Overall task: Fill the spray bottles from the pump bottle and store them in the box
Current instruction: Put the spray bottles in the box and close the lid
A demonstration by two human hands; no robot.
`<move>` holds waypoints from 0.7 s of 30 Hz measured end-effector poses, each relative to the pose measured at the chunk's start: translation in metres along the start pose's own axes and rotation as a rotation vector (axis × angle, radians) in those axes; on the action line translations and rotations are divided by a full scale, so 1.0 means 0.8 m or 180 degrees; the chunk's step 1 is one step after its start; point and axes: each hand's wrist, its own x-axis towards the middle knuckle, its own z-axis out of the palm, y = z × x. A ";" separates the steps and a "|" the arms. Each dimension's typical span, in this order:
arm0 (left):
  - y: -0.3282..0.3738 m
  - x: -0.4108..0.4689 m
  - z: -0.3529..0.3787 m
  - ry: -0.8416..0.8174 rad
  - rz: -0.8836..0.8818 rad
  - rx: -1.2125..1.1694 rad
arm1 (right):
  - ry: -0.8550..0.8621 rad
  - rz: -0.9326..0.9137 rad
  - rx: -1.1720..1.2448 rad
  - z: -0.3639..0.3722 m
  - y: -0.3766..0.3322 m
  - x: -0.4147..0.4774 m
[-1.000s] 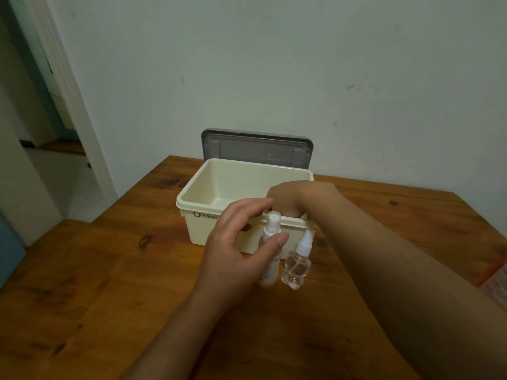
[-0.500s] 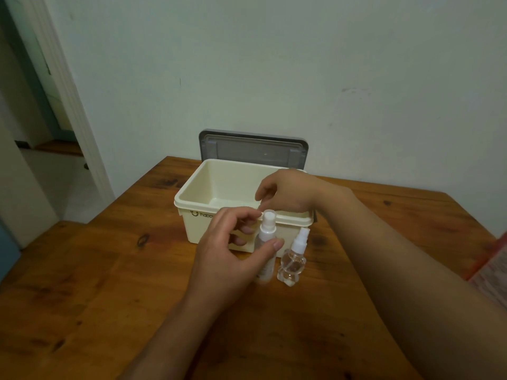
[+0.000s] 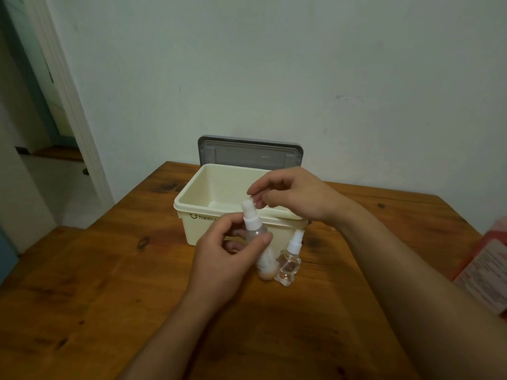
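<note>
Spray bottle [image 3: 253,227] of tall clear plastic with white nozzle, near upright before cream plastic box [image 3: 189,229], clasped round body by left hand [image 3: 219,256]; nozzle just beneath right hand [image 3: 293,198], fingertips curled together, any load indiscernible.

pale wall [image 3: 274,64], wooden table [image 3: 82,297], doorway [image 3: 41,105] left.

Left hand [image 3: 225,259] grips tall spray bottle [image 3: 253,229] (tilted) before box [image 3: 189,231]; right hand [image 3: 290,196] just above nozzle [image 3: 248,206].

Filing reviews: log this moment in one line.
left hand grips tall spray bottle | right hand just above it | box open
</note>
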 end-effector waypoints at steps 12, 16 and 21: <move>0.022 0.009 0.008 0.0444 -0.0171 -0.1240 | -0.0761 -0.0007 0.0104 -0.014 -0.016 -0.016; 0.026 0.010 0.010 0.0508 -0.0191 -0.1494 | -0.0685 -0.0013 -0.0137 -0.011 -0.021 -0.014; 0.026 0.011 0.010 0.0544 -0.0189 -0.1504 | -0.0530 -0.0095 -0.0233 -0.009 -0.024 -0.014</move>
